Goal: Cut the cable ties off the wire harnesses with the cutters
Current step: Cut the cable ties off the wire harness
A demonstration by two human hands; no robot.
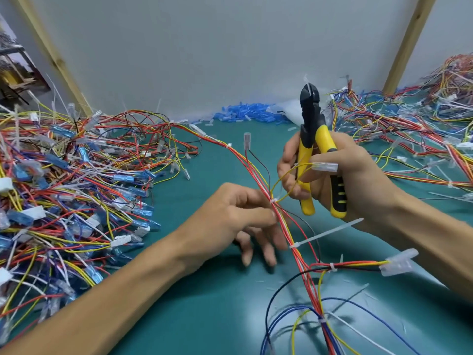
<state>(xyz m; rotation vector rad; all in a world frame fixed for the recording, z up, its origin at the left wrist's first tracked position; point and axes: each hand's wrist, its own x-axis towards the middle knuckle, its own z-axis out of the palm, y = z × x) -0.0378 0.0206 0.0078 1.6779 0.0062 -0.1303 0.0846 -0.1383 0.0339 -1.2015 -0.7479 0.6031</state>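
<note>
My right hand (353,180) grips the yellow-and-black cutters (316,149) by the handles, jaws pointing up and away from the wires. A red, yellow and white wire harness (294,242) runs diagonally across the green mat. My left hand (238,221) pinches this bundle just below a small white cable tie (274,200). A second white cable tie (327,233) with a long tail sticks out to the right lower on the bundle. Two more ties (332,266) bind branches further down. A clear connector (325,166) on a yellow wire lies against my right fingers.
A large tangle of harnesses (66,180) covers the left of the green mat (217,303). Another pile (414,129) fills the far right. Loose blue connector sleeves (245,115) lie along the grey back wall. Wooden posts stand at both back corners.
</note>
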